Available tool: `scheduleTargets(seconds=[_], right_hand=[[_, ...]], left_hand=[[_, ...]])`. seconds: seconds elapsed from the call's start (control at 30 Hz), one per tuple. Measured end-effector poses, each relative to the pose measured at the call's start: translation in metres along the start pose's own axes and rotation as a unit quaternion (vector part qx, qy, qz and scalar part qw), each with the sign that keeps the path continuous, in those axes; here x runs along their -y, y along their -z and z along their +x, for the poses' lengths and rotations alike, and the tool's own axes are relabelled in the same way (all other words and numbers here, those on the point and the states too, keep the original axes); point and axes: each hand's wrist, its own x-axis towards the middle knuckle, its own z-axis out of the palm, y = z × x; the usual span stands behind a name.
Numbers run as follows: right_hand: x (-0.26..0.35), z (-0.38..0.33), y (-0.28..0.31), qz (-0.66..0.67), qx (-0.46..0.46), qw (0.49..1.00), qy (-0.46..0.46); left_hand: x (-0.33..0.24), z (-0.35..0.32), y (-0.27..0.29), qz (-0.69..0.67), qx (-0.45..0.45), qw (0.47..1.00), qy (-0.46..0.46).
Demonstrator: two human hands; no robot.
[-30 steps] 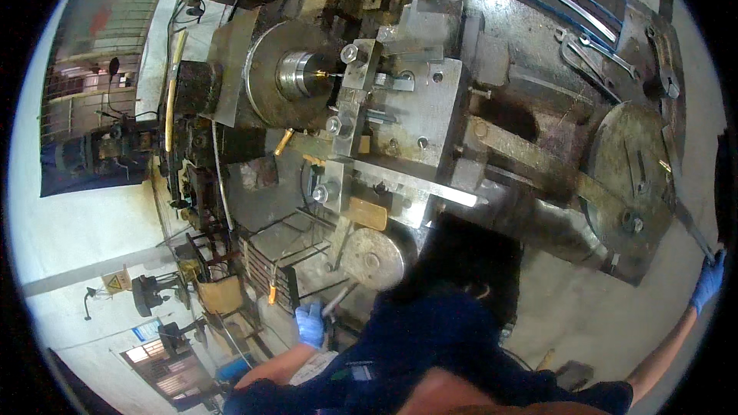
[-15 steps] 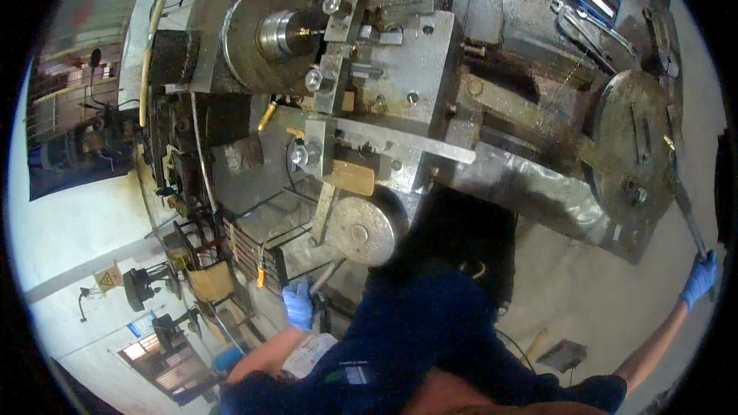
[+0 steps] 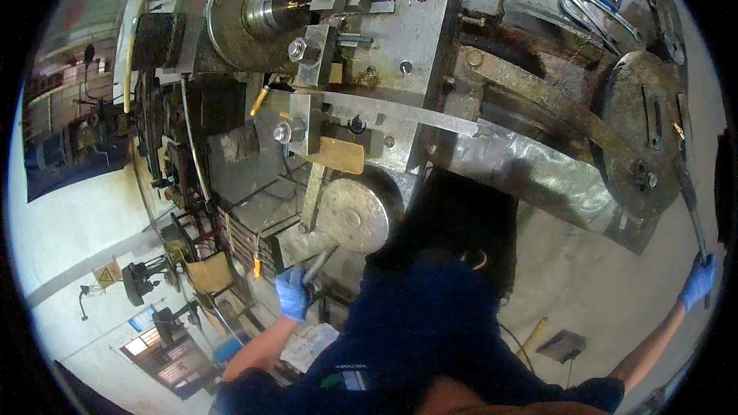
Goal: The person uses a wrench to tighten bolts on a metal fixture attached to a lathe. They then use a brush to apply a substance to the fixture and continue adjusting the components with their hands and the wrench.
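My left hand (image 3: 292,293), in a blue glove, is closed around the lower end of a metal handle (image 3: 319,264). That handle slants up toward a round metal handwheel (image 3: 354,217) on the front of a lathe. Far to the right, my right hand (image 3: 697,283), also gloved in blue, grips a long metal lever (image 3: 689,198) beside a large upright disc (image 3: 642,134). At the upper left a round workpiece (image 3: 265,11) sits in the chuck (image 3: 231,19), with a thin drill-like tool tip near its face. Bolted tool blocks (image 3: 314,58) stand on the slide plate (image 3: 400,92).
Several wrenches (image 3: 584,11) lie at the top right of the machine. A yellow-handled tool (image 3: 260,100) hangs below the chuck. A slatted rack (image 3: 250,242) stands left of my left hand. More machinery (image 3: 142,280) lines the wall at far left.
The view has shifted a little, so the lathe appears higher and further left. Both hands keep their grips, with my left hand slightly further left in the picture.
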Motion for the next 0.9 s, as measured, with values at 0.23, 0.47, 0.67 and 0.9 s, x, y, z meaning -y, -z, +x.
scheduleTargets(seconds=[0.23, 0.47, 0.67, 0.9], right_hand=[[0.008, -0.009, 0.015, -0.022, 0.025, 0.999, -0.01], [-0.001, -0.017, 0.008, -0.017, 0.028, 0.999, -0.01], [0.01, -0.033, 0.029, -0.032, 0.022, 0.999, -0.005], [0.013, -0.046, 0.032, -0.028, -0.001, 1.0, 0.006]], left_hand=[[0.011, 0.011, 0.01, 0.06, -0.006, 0.998, -0.036], [0.02, 0.016, 0.011, 0.044, -0.036, 0.998, -0.017], [0.009, 0.014, 0.006, 0.009, -0.042, 0.999, 0.007], [-0.004, 0.014, 0.002, 0.009, -0.047, 0.999, -0.014]])
